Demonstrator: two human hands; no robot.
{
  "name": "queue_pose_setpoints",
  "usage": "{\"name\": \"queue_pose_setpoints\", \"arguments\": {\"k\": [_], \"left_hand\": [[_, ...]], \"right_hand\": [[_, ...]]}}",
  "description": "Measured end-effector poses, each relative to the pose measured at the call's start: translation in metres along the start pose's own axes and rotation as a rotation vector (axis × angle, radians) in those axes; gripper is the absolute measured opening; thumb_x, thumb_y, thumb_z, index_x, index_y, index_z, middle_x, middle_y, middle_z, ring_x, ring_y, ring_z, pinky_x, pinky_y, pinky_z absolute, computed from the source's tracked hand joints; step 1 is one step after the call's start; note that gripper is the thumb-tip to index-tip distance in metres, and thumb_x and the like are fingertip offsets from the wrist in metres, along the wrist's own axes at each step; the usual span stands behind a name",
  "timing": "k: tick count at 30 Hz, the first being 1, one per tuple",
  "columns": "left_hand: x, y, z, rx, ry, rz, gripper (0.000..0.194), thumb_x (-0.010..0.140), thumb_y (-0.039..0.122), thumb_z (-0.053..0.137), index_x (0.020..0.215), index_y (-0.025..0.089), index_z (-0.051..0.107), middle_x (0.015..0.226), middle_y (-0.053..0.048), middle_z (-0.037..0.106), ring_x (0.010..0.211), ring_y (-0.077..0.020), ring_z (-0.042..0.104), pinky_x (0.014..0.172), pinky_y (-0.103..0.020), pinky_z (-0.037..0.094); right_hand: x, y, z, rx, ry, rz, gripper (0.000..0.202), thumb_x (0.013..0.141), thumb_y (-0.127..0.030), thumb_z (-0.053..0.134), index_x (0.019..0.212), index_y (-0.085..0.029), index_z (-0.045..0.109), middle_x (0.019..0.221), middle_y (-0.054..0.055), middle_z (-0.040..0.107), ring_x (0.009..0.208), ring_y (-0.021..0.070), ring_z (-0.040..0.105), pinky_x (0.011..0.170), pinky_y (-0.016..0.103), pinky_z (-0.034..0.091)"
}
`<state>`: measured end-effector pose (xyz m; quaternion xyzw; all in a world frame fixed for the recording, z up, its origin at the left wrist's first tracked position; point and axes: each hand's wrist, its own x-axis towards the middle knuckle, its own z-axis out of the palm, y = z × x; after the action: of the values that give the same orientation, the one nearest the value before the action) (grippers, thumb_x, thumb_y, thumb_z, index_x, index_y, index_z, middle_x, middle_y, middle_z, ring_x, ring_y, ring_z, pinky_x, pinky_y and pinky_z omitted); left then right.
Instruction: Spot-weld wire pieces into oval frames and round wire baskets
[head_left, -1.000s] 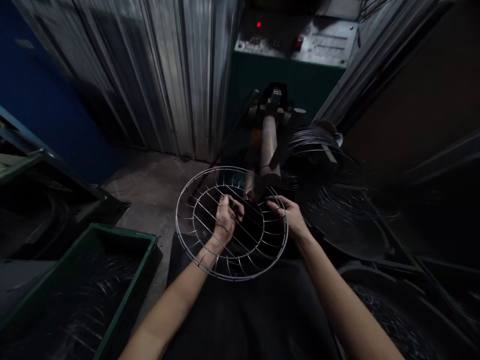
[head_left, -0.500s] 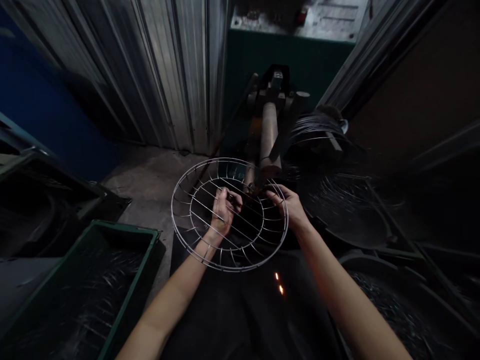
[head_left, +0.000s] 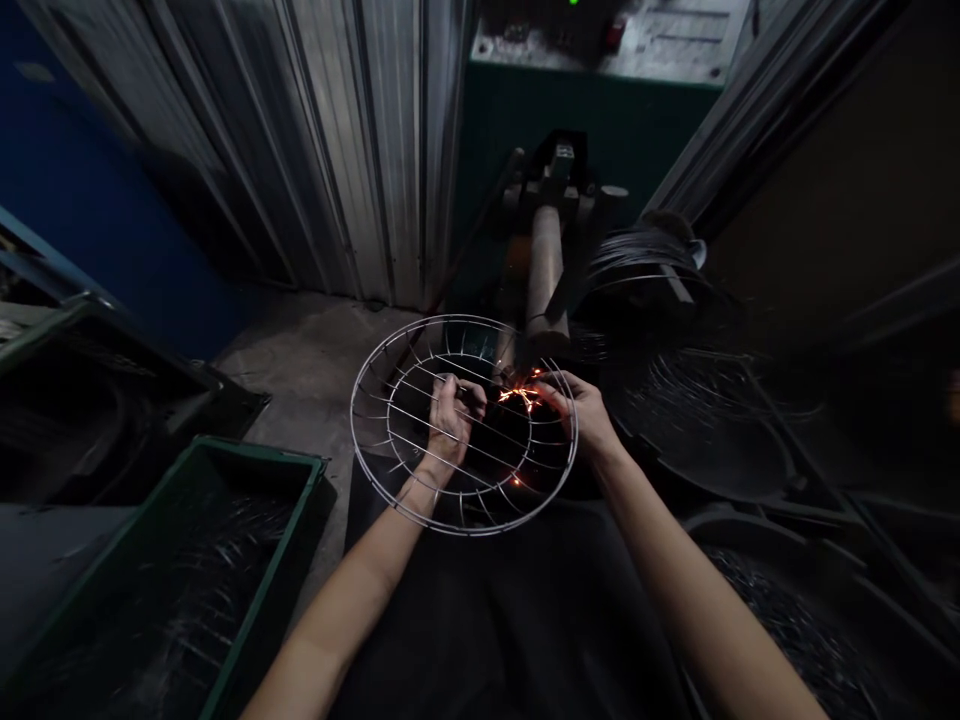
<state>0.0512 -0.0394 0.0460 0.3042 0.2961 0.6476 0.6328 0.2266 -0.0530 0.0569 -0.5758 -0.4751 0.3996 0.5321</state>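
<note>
A round wire basket (head_left: pixel 465 532), with two outer hoops, a smaller inner ring and straight cross wires, is held tilted in front of a spot welder. My left hand (head_left: pixel 452 415) is closed at the cross wires inside the ring, thumb up; its curled fingers are partly in shadow. At the right side of the rim, my right hand (head_left: pixel 581 405) pinches the wire between thumb and fingers. Orange sparks (head_left: pixel 519 392) fly between my hands, just below the welder's thick metal arm (head_left: pixel 546 265). The contact spot itself is hidden by glare and darkness.
A green crate (head_left: pixel 266 560) of thin metal pieces stands at lower left, with a dark crate (head_left: pixel 112 390) behind it. Coiled wire (head_left: pixel 637 250) hangs right of the welder. Round tubs with metal bits (head_left: pixel 787 620) sit at right. Corrugated metal sheeting (head_left: pixel 360 150) rises behind.
Sparks have burst out at the welder's tip, and the two glowing specks lower down are gone. A green light shows on the panel. Both hands keep nearly the same hold on the basket.
</note>
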Motion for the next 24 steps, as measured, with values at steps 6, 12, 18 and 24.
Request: {"name": "queue_pose_setpoints", "arguments": {"k": [6,12,18,24], "left_hand": [[-0.002,-0.002,0.003,0.013,0.08,0.061,0.031,0.089,0.041,0.044,0.069,0.019,0.048,0.06,0.002,0.056,0.048,-0.0084,0.048,0.048,-0.02,0.039],[0.009,-0.003,0.001,0.031,0.104,0.098,0.033,0.091,0.041,0.041,0.068,0.019,0.052,0.061,0.001,0.056,0.048,-0.0089,0.047,0.047,-0.02,0.038],[0.024,-0.009,-0.002,0.062,0.101,0.158,0.033,0.092,0.041,0.04,0.07,0.02,0.053,0.063,0.0,0.057,0.05,-0.01,0.049,0.05,-0.022,0.04],[0.026,-0.004,0.001,0.069,0.139,0.164,0.031,0.091,0.041,0.041,0.069,0.02,0.051,0.062,0.001,0.056,0.05,-0.0097,0.048,0.049,-0.021,0.039]], "right_hand": [[-0.025,-0.004,-0.015,-0.07,0.028,0.01,0.034,0.066,-0.046,0.074,0.088,-0.021,0.067,0.082,0.001,0.067,0.073,0.0152,0.059,0.068,0.028,0.046],[-0.022,-0.005,-0.009,-0.077,0.008,-0.003,0.034,0.067,-0.048,0.072,0.087,-0.021,0.067,0.083,0.001,0.067,0.074,0.0157,0.059,0.069,0.028,0.046],[-0.012,-0.007,0.001,-0.008,0.023,0.017,0.035,0.064,-0.048,0.075,0.085,-0.02,0.066,0.08,0.001,0.065,0.074,0.0158,0.059,0.069,0.028,0.047],[-0.002,-0.005,0.005,-0.006,0.015,-0.009,0.035,0.064,-0.05,0.074,0.079,-0.02,0.065,0.075,0.0,0.065,0.068,0.0147,0.057,0.064,0.028,0.047]]}}
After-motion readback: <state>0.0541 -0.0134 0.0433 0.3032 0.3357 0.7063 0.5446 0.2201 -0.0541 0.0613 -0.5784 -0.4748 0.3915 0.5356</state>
